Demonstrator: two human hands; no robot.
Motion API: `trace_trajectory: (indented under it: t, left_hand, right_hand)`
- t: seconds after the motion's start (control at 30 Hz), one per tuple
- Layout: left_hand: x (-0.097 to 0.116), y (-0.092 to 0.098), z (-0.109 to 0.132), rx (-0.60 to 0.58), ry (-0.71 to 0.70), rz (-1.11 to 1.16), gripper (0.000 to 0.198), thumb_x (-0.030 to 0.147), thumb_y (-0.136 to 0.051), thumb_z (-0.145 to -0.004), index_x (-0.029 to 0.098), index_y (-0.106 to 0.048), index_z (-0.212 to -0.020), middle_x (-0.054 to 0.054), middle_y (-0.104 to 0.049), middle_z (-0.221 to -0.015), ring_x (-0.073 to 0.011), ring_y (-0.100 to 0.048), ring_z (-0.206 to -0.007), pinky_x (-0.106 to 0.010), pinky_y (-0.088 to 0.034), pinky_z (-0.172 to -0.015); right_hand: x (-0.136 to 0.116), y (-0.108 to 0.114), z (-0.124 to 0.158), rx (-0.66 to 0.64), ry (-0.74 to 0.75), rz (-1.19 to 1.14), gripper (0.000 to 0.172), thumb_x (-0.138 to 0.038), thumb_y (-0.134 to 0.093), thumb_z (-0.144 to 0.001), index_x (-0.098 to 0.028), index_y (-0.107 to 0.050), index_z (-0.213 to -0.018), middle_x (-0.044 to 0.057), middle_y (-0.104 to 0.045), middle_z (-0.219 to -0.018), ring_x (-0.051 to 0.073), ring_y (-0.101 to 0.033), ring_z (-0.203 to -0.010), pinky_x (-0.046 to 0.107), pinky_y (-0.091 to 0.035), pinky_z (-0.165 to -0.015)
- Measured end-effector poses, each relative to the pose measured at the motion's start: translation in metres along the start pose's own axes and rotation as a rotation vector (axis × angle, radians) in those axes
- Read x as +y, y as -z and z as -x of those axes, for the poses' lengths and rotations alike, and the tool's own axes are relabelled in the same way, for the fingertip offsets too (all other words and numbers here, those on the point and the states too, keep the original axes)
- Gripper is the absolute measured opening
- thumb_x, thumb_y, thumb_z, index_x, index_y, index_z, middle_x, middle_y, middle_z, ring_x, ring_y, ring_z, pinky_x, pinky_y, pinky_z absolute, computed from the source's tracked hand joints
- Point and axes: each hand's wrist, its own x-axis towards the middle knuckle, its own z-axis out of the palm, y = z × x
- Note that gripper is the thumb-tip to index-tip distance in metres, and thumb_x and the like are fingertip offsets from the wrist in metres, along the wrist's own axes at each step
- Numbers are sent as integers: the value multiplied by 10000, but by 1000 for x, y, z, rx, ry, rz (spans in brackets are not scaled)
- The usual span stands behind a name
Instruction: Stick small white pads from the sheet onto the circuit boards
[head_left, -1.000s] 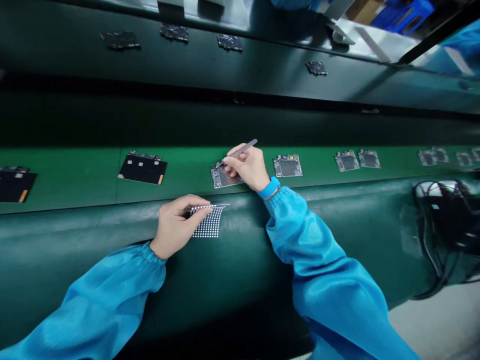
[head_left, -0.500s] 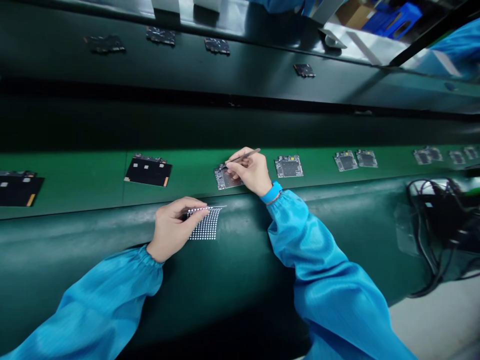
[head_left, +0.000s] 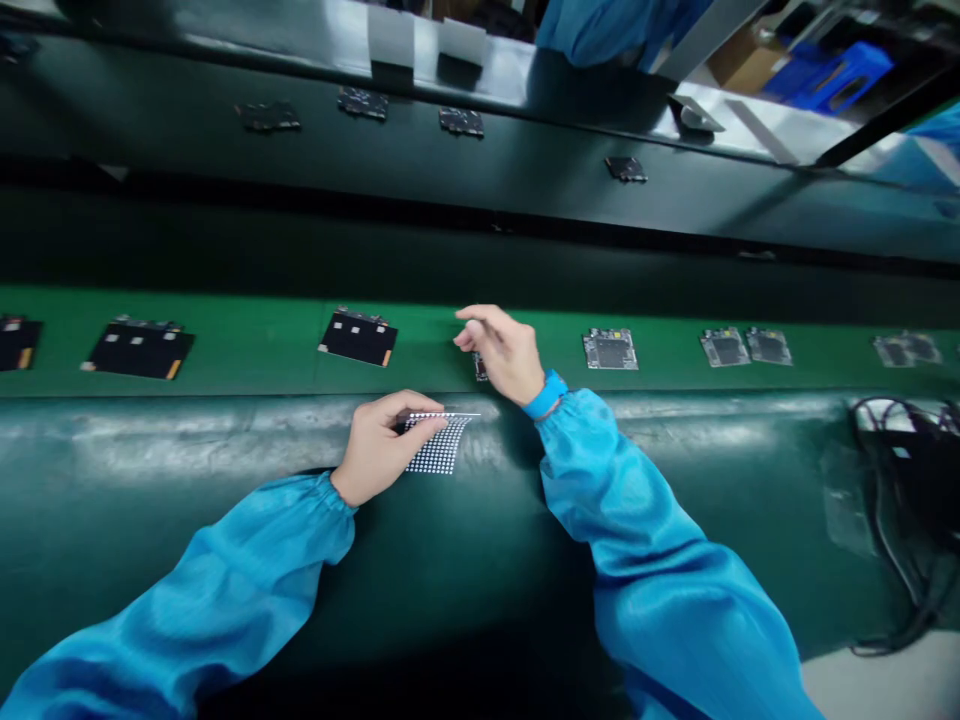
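Observation:
My left hand (head_left: 386,440) pinches a sheet of white dot stickers (head_left: 433,447) between thumb and fingers, just in front of the green belt (head_left: 247,345). The sheet's right corner bends up. Over the belt is my right hand (head_left: 506,350), its fingers curled and the index finger reaching forward. Whatever it holds is hidden; the tweezers seen earlier do not show. A circuit board (head_left: 481,368) lies beneath this hand, mostly covered. To its left rests a black panel with small white squares (head_left: 358,338); to its right, a bare circuit board (head_left: 610,350).
More black panels (head_left: 139,348) and boards (head_left: 724,347) sit along the belt. Behind a dark gap, an upper surface carries several dark boards (head_left: 461,122). Black cables (head_left: 885,500) hang at the right. A blue bin (head_left: 855,78) and a person's blue sleeve (head_left: 600,30) are far back.
The view has swung left, so most things appear farther right. My right hand has turned, and the tweezers are out of sight. My left hand still pinches the sticker sheet.

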Motion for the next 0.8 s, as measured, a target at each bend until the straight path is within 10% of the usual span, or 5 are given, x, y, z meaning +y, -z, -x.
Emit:
trace_trajectory:
  t: [0.2, 0.5, 0.8]
  left_hand:
    - [14, 49, 35, 76, 20, -15, 72, 254, -806, -831, 219, -780, -887, -20, -790, -894, -163, -742, -826, -254, -591, -772]
    - [9, 127, 94, 338, 65, -131, 79, 246, -824, -801, 223, -792, -870, -6, -793, -873, -139, -737, -753, -205, -584, -693]
    - [4, 163, 108, 447, 48, -100, 71, 233, -817, -804, 216, -792, -868, -15, -795, -884, -142, -748, -776, -195, -595, -711]
  right_hand:
    - [-7, -65, -23, -228, 283, 493, 386, -381, -830, -811, -193, -637, -1088, 130, -711, -1175, 338, -595, -1175, 472, -462, -982]
    - [-62, -74, -65, -108, 387, 381, 374, -300, -771, -784, -193, -617, -1108, 105, -697, -1149, 309, -607, -1093, 444, -474, -977]
    - [-91, -233, -91, -441, 388, 596, 398, -400, -791, -844, -194, -620, -1138, 119, -695, -1153, 321, -559, -1141, 432, -420, -945]
